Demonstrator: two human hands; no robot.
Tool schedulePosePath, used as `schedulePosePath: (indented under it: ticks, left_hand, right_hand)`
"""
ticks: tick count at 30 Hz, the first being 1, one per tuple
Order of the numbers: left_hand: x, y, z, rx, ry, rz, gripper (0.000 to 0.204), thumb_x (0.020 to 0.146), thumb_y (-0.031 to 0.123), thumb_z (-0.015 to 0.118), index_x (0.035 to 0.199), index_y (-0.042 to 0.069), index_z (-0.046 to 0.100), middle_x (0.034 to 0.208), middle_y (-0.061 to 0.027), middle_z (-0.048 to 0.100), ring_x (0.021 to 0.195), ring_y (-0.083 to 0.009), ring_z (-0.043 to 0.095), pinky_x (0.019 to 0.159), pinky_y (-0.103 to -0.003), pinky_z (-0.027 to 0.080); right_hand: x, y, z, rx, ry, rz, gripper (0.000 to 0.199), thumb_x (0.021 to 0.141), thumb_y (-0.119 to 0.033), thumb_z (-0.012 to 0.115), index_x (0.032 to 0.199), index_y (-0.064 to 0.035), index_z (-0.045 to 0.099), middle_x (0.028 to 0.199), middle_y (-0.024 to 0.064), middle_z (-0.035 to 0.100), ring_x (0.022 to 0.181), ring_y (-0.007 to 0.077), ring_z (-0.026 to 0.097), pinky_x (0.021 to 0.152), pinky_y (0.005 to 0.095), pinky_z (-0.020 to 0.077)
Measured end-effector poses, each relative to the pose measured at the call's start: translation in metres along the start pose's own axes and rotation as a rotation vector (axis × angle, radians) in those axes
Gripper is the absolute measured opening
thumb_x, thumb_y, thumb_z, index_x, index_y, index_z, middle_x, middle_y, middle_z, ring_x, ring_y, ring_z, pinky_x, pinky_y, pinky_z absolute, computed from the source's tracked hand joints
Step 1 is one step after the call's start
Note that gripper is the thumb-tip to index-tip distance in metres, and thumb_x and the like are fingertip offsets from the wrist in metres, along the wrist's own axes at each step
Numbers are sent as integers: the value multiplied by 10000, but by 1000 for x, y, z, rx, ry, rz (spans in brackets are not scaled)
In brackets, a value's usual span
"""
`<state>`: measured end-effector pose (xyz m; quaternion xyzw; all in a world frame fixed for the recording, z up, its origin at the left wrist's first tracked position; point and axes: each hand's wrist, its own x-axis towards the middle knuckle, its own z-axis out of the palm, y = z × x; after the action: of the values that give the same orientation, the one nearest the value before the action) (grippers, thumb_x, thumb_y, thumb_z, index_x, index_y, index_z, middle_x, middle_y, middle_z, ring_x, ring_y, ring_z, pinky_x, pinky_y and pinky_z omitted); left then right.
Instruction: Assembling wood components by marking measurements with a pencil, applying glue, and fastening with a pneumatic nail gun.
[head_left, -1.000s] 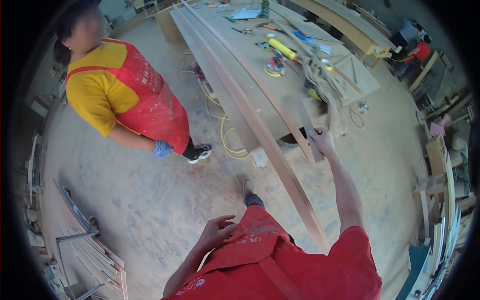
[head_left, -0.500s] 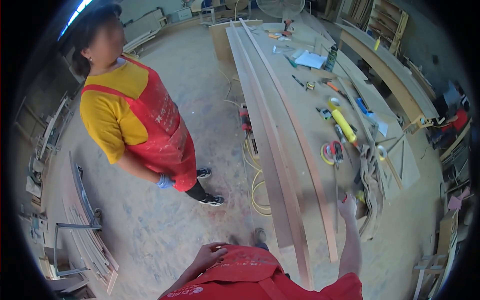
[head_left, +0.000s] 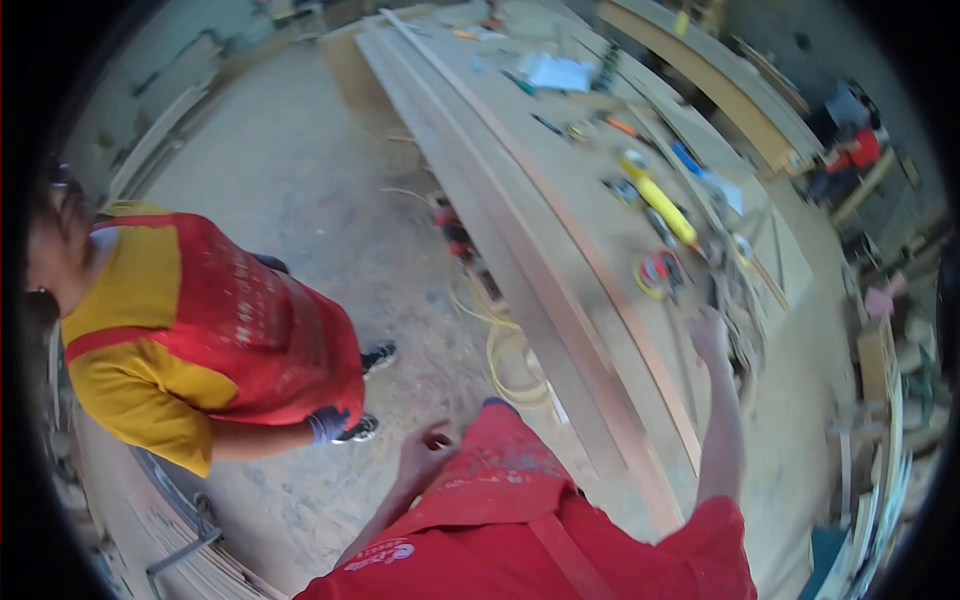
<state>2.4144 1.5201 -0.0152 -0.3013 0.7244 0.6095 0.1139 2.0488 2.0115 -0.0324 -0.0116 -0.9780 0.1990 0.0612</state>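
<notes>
My left hand (head_left: 428,452) is beside my red apron (head_left: 505,450), its fingers loosely curled and apart, with nothing in it. My right hand (head_left: 708,338) reaches over the right side of the worktable (head_left: 600,200), next to a crumpled grey cloth (head_left: 742,315). Its fingers are blurred, so whether they hold anything does not show. Just beyond it lies a round red sander (head_left: 660,273) with a yellowish pad. Left of that hand, a thin reddish wooden strip (head_left: 622,305) and a wider wooden board (head_left: 625,425) run lengthwise along the table.
A person (head_left: 265,300) in a yellow shirt and red apron stands close on my left, wearing gloves. Yellow hose (head_left: 495,355) coils on the floor beside the table. Farther up lie a yellow cylinder (head_left: 663,210), papers (head_left: 557,72) and a bottle (head_left: 607,65). Another long bench (head_left: 720,90) stands beyond.
The view has swung, shifting the table up and left in the picture. The other person appears nearer and farther left. My left hand has come off the apron front; my right hand stays near the cloth.
</notes>
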Motion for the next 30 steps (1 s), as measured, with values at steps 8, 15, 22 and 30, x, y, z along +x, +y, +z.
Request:
schedulePosePath:
  ticks: [8,15,22,30]
  left_hand:
    - [152,93,-101,169,-162,-16,421,843,172,808,1228,33,706,918,-101,764,797,-116,691,746,-269,558]
    - [368,222,-154,226,-184,-190,397,894,218,751,1234,20,699,923,-102,767,772,-119,696,722,-266,564]
    - [525,338,-211,29,10,-237,389,928,222,706,1255,13,685,922,-99,765,756,-126,697,698,-269,573]
    - [736,385,-299,63,-213,-221,363,960,218,669,1260,14,680,929,-101,762,783,-135,700,695,-272,575]
  right_hand:
    - [185,-117,77,64,106,-1,463,814,-257,703,1153,57,669,1066,282,680,998,428,665,907,477,520]
    - [426,-115,171,-243,102,-32,660,797,-256,712,1337,74,526,1215,303,625,1144,450,606,1020,506,463]
    - [556,-207,168,-287,-478,174,306,842,-179,723,1101,-17,729,1013,194,735,920,315,733,730,439,594]
    - [662,-374,178,-624,-143,-103,493,794,-164,736,1267,-65,640,916,125,742,822,284,742,699,436,601]
